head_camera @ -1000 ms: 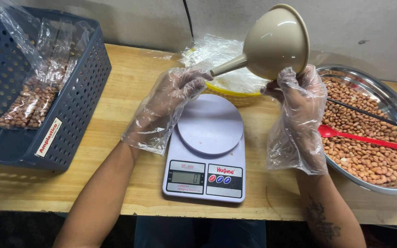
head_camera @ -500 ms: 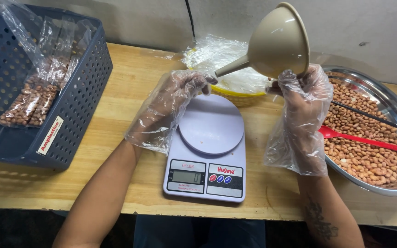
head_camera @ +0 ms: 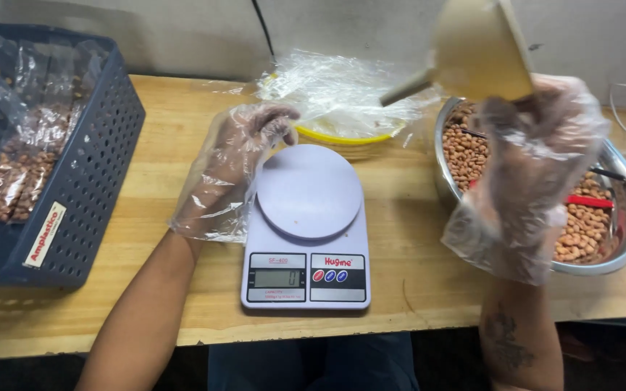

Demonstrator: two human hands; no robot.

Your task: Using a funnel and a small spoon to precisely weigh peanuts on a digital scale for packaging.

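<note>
Blue crate (head_camera: pixel 88 181), white label (head_camera: pixel 43 234) front

A single head-worn camera looks steeply down and forward, from close range, onto the wooden counter (head_camera: pixel 146 217) toward the wall.

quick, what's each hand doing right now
left hand: open, holding nothing, beside the scale
right hand: closed on the beige funnel
</note>
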